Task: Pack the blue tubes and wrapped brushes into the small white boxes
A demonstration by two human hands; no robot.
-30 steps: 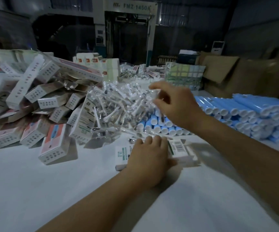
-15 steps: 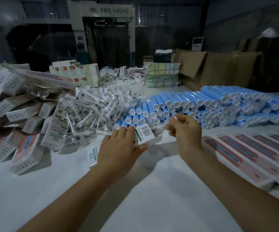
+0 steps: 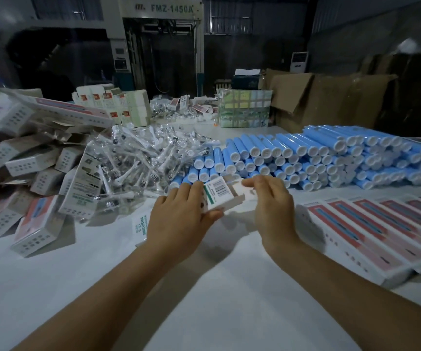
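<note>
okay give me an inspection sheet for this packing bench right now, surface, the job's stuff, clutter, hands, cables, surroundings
Surface: white table, bare in front, piled along the back and both sides.
Job's things: blue tubes stacked with white caps facing the person; wrapped brushes in a loose heap left of them; small white box held open above the table.
Clutter: pile of filled white boxes at left; row of long pink-faced cartons at right; a flat box under the left wrist.
Hands: left hand grips the box; right hand pinches a pale item at its open end.
Cables: nothing seen.
Surroundings: dim workshop, machine marked FMZ-1450A, brown cardboard cartons behind.
</note>
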